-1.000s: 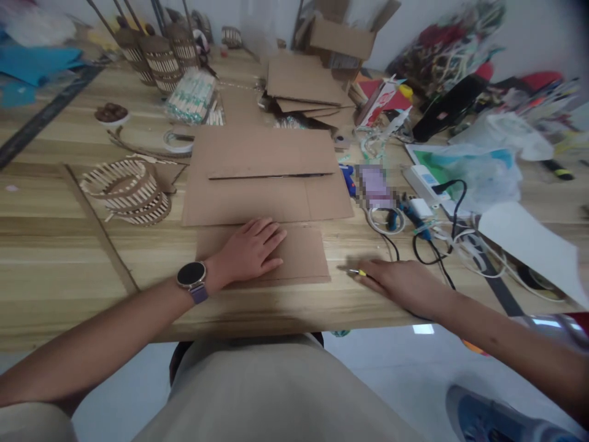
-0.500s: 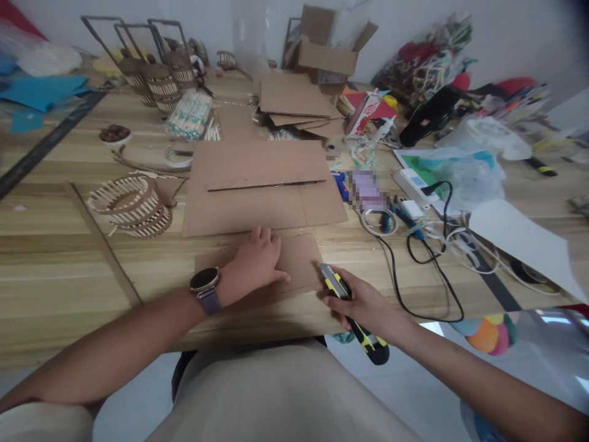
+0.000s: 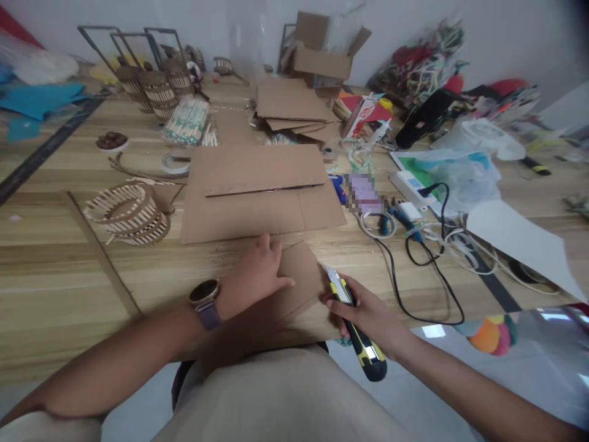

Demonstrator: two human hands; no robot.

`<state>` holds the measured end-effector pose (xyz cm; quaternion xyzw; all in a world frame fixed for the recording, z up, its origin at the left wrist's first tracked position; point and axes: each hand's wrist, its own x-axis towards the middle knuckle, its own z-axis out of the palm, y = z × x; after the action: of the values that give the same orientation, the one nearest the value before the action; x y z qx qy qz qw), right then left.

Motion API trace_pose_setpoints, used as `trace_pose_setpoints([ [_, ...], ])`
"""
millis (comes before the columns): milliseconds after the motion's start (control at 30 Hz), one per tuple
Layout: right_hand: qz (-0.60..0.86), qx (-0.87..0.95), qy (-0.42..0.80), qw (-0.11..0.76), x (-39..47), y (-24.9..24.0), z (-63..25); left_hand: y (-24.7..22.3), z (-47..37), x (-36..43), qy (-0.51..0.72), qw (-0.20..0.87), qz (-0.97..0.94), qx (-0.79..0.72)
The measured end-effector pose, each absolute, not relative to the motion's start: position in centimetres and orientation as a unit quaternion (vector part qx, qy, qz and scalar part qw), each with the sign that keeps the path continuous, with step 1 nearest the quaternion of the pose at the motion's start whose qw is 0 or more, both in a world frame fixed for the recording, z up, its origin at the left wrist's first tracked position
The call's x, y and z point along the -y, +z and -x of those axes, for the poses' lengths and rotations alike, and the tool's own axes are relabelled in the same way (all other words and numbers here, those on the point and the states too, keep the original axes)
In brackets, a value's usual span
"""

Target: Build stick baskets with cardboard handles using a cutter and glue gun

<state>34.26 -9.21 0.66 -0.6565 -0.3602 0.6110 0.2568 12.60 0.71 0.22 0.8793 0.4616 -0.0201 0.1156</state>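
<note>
My left hand (image 3: 257,270), with a watch on its wrist, rests flat on a smaller cardboard piece (image 3: 301,273), thumb stretched out to the right. That piece lies at a slant near the table's front edge, partly hidden under my hand and forearm. A yellow and black utility knife (image 3: 356,328) is in my right hand (image 3: 368,313); its blade is out and points up and left beside the cardboard's right end. Just beyond lies a larger cardboard sheet (image 3: 257,215) with a thin dark strip (image 3: 264,189) across it.
On the left stand a round stick-and-cardboard frame (image 3: 129,212) and a long narrow strip (image 3: 101,252). Cables (image 3: 391,270), a power strip (image 3: 409,187) and a pixelated phone-like object (image 3: 365,192) lie to the right. Stacked cardboard (image 3: 294,101) and an opened box (image 3: 322,61) are behind.
The smaller cardboard piece has turned under my left hand, its left part swinging toward my body. My right hand still holds the knife, almost in the same place.
</note>
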Motion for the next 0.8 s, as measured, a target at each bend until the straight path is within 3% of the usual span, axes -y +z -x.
trace_pose_setpoints([
  [233,0.660,0.351,0.607,0.269,9.5,-0.1,-34.3,-0.3,-12.2,-0.4,-0.010,0.153,-0.865,-0.477],
  [467,0.651,0.340,0.606,0.306,9.6,-0.1,-33.8,0.9,-11.9,-2.1,-0.017,0.328,-0.820,-0.468],
  [667,0.654,0.370,0.570,0.333,8.7,1.7,-33.2,2.1,-9.8,-4.6,0.221,0.441,-0.688,-0.532],
  [800,0.635,0.424,0.577,0.291,7.3,1.8,-32.8,1.6,-8.9,-4.6,0.403,0.492,-0.512,-0.577],
])
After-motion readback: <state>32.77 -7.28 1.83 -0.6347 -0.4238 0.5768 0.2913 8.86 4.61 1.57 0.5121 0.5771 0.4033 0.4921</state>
